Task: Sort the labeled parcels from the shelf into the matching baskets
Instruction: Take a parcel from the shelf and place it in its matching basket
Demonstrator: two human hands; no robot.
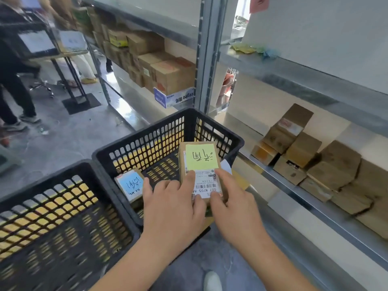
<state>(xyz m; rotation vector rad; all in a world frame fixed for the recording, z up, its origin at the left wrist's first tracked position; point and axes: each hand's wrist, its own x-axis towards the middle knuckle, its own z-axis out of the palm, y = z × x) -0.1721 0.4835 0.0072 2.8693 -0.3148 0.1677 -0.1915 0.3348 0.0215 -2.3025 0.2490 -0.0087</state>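
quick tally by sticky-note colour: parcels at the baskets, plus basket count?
Green-note parcel, held over the far basket by the left hand and right hand: 1
Blue-note parcel, inside the far basket: 1
Black baskets, far basket and near basket: 2
Total: 4

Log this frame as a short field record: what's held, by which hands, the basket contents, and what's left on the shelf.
held item: parcel with a green note and a barcode label
left hand: gripping the parcel's near left edge, fingers on its top
right hand: gripping its near right edge
parcel position: over the far basket, apparently not yet released
far basket contents: one small box with a blue note
near basket: no parcels visible
shelf: a pile of brown boxes remains
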